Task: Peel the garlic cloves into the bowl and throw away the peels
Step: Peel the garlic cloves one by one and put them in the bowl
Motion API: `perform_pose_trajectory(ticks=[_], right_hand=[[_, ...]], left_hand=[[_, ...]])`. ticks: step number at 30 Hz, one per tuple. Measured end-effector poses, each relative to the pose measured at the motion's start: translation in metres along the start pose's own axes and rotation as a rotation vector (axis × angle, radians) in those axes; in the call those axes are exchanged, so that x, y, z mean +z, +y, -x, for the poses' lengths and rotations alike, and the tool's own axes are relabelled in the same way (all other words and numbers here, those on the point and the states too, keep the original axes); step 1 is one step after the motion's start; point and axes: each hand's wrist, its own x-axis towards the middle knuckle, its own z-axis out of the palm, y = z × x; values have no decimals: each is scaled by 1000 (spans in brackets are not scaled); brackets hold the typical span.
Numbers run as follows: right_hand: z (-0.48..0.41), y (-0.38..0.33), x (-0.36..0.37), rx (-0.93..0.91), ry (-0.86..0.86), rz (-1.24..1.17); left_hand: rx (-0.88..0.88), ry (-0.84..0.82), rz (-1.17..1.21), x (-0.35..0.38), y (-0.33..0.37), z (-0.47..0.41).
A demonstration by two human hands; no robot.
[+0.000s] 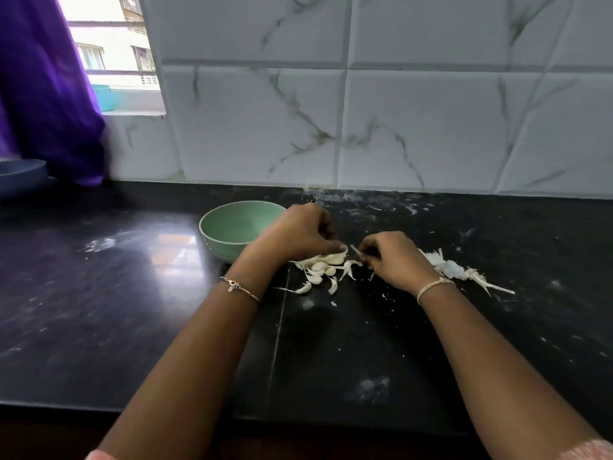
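Garlic cloves lie just beside the bowl, under the left hand

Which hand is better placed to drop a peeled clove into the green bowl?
The left hand. It sits right beside the bowl, over the cloves. The right hand is farther off, near the peels, with the left hand between it and the bowl.

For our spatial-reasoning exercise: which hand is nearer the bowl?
Left. The left hand is at the bowl's right rim, overlapping it in view; the right hand is farther right, past the cloves.
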Motion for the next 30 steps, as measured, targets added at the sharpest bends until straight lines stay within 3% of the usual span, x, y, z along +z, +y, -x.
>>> perform_pose_trajectory(ticks=[4,7,12,18,23,30], right_hand=[[0,3,-7,127,130,-434],[6,3,-9,212,146,-812],[21,7,-15,236,210,-1103],[30,10,-18,93,86,-1045],[29,14,-17,131,66,-991],[31,12,-26,116,8,-1133]], left_hand=[[2,-20,59,30,18,-7],[-51,54,157,50,24,-14],[-121,134,524,65,29,-15],[-136,106,849,72,29,-10],[-195,48,1111,69,28,-6],[-187,75,1162,73,25,-5]])
